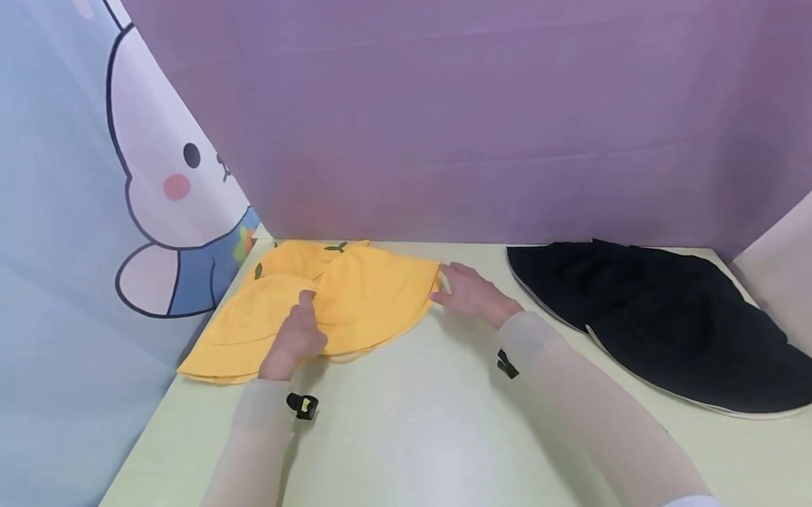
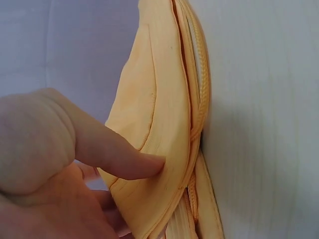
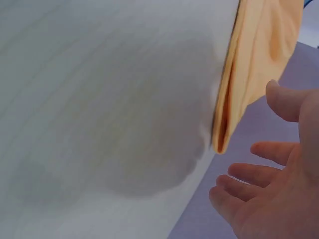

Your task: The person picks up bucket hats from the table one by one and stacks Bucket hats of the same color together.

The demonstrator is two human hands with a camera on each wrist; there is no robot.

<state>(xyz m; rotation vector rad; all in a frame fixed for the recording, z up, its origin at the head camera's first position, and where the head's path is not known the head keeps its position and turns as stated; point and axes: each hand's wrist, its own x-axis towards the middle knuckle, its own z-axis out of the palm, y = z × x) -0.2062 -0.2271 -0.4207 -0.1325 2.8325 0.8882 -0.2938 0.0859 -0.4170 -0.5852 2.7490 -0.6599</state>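
Two yellow bucket hats, a left one (image 1: 244, 323) and a right one (image 1: 374, 293), lie folded flat and overlapping at the back left of the table. My left hand (image 1: 296, 336) pinches the brim of a yellow hat (image 2: 164, 94), thumb (image 2: 134, 162) on the near face and fingers behind it. A yellow cord (image 2: 202, 64) runs along that hat's edge. My right hand (image 1: 473, 290) is at the right tip of the right hat, fingers spread loosely. In the right wrist view, the hand (image 3: 274, 184) stands apart from the yellow brim (image 3: 229, 109), holding nothing.
Black hats (image 1: 657, 317) with pale edging lie folded and overlapping at the table's right. The pale table (image 1: 416, 437) meets a purple backdrop (image 1: 481, 112) behind. A blue sheet with a cartoon rabbit (image 1: 168, 182) hangs at the left, and a pale wall (image 1: 800, 286) stands right.
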